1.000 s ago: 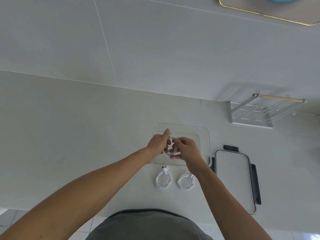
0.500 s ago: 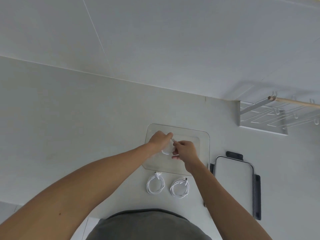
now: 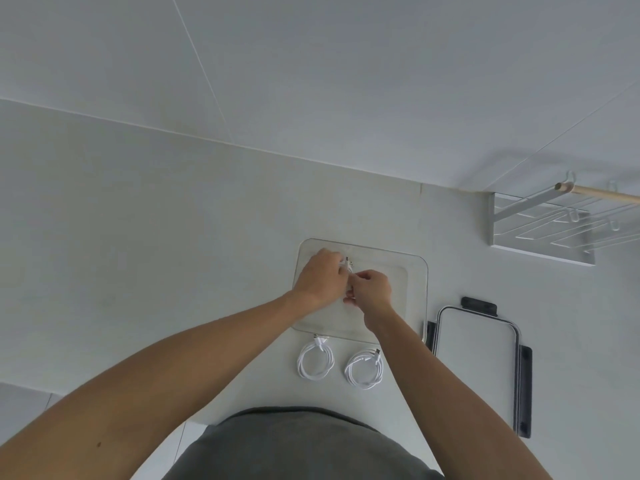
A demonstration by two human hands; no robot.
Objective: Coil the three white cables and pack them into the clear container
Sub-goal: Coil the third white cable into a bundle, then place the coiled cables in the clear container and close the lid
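A clear rectangular container [image 3: 414, 292] sits open on the white counter. Both my hands are over it, close together. My left hand [image 3: 320, 275] and my right hand [image 3: 370, 289] both grip a white cable [image 3: 349, 266]; its plug ends stick up between them and most of its coil is hidden by my fingers. Two more coiled white cables lie on the counter just in front of the container: one on the left [image 3: 315, 360], one on the right [image 3: 364, 368].
The container's lid [image 3: 476, 365], clear with dark clips, lies flat to the right. A white wire rack [image 3: 554, 230] with a wooden rod is at the back right by the wall. The counter's front edge runs near my body.
My hands have stayed over the container, shifting slightly while working the cable held between them. The two coils on the counter have not moved.
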